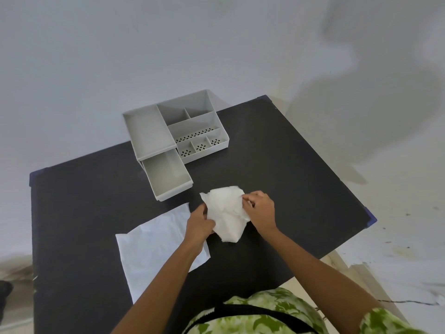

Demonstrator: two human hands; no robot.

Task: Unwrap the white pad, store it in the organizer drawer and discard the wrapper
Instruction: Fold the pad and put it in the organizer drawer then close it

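A crumpled white pad [226,212] sits at the middle of the black table [301,177], held between both hands. My left hand [199,221] grips its left edge and my right hand [261,209] pinches its upper right edge. A flat pale wrapper sheet [154,244] lies on the table to the left, partly under my left forearm. The grey organizer [192,126] stands at the table's far side, and its lower drawer [168,175] is pulled out, open and holding nothing, just beyond the pad.
The organizer's upper tray and several small perforated compartments hold nothing. The table's right corner [370,219] drops to a stained pale floor. A grey wall rises behind the organizer. A dark object [4,289] sits at the far left edge.
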